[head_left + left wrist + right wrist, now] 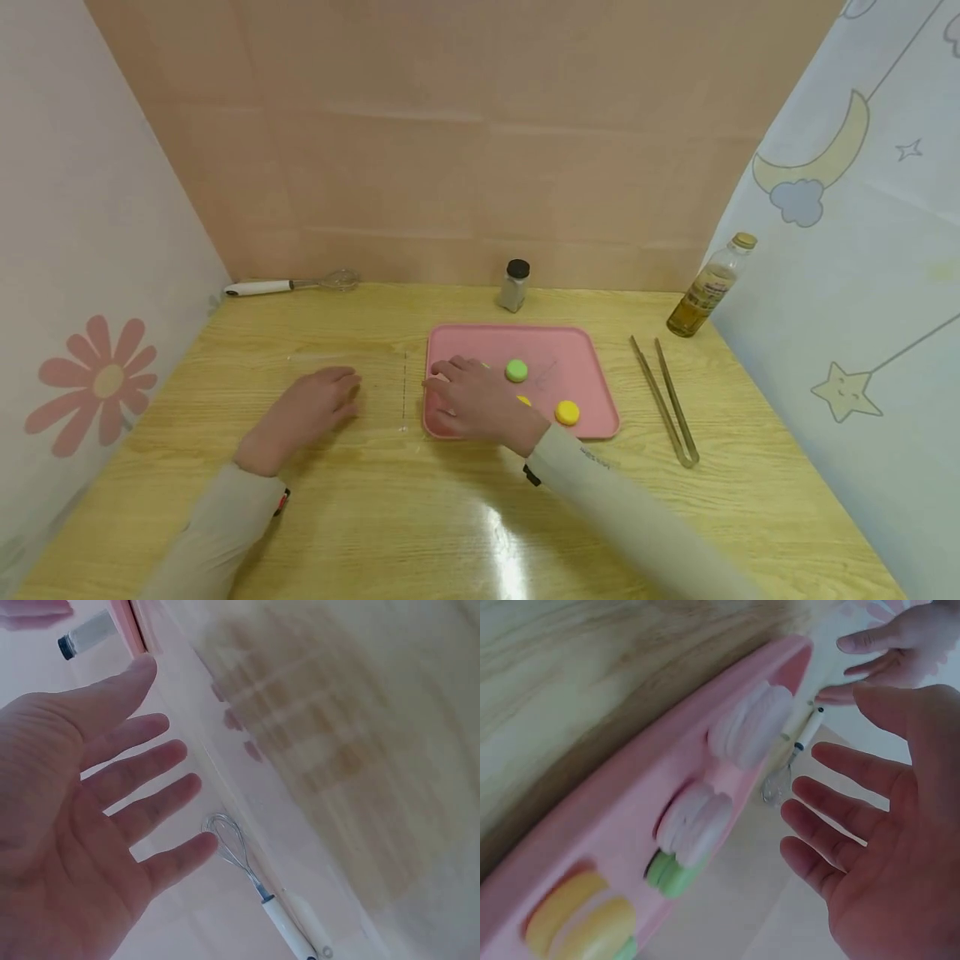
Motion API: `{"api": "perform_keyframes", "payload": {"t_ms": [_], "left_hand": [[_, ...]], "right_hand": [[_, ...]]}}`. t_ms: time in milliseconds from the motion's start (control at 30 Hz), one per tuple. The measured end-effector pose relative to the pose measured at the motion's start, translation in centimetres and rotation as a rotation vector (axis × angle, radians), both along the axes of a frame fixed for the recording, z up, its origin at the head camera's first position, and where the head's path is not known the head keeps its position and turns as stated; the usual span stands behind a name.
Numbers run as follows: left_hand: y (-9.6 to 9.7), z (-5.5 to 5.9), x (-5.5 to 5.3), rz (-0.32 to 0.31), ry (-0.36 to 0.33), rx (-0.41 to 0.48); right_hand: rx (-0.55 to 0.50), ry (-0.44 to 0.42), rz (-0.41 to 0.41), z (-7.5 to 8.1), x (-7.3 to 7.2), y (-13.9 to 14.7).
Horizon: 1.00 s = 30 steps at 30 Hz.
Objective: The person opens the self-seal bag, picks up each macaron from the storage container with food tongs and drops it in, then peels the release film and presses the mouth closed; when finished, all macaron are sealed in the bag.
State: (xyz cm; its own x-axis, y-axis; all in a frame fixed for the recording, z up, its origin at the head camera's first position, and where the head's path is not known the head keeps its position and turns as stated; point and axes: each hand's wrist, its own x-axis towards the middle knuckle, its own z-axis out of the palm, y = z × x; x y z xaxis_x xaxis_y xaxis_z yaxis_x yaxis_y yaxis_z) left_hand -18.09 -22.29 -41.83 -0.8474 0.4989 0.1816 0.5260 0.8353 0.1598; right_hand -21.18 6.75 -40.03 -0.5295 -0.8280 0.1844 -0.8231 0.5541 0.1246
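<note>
My right hand (pixel 483 402) hovers over the left part of a pink tray (pixel 517 336), fingers spread and slightly bent, holding nothing. On the tray lie toy-like macarons: a green macaron (pixel 516 370), a yellow macaron (pixel 567 412) and, in the right wrist view, pale pink macarons (pixel 750 724). Some are partly hidden by that hand in the head view. Left of the tray, my left hand (pixel 307 412) is held above the table with loosely spread fingers and an empty palm. Near it, faint edges outline a clear see-through object (pixel 404 392); its exact kind cannot be told.
A whisk (pixel 292 284) lies along the back left edge. Behind the tray stands a small black-capped jar (pixel 514 287). Metal tongs (pixel 678 417) lie right of the tray, with an oil bottle (pixel 705 292) behind them. Walls bound the table at left, back and right.
</note>
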Motion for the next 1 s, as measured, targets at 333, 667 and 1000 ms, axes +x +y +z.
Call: {"api": "perform_keyframes", "payload": {"t_ms": [333,667,1000], "left_hand": [[0.6,-0.4,-1.0,0.017,-0.056,-0.012],[0.9,-0.9,-1.2,0.044,-0.157,-0.015],[0.7,-1.1,-1.4,0.046,-0.131,-0.027]], "right_hand": [[0.098,-0.027,-0.021,-1.4,-1.2,-4.0],[0.176,-0.019,-0.029,-1.8,-1.3,-5.9],[0.228,-0.041,-0.063,-1.5,-1.1,-6.3]]}}
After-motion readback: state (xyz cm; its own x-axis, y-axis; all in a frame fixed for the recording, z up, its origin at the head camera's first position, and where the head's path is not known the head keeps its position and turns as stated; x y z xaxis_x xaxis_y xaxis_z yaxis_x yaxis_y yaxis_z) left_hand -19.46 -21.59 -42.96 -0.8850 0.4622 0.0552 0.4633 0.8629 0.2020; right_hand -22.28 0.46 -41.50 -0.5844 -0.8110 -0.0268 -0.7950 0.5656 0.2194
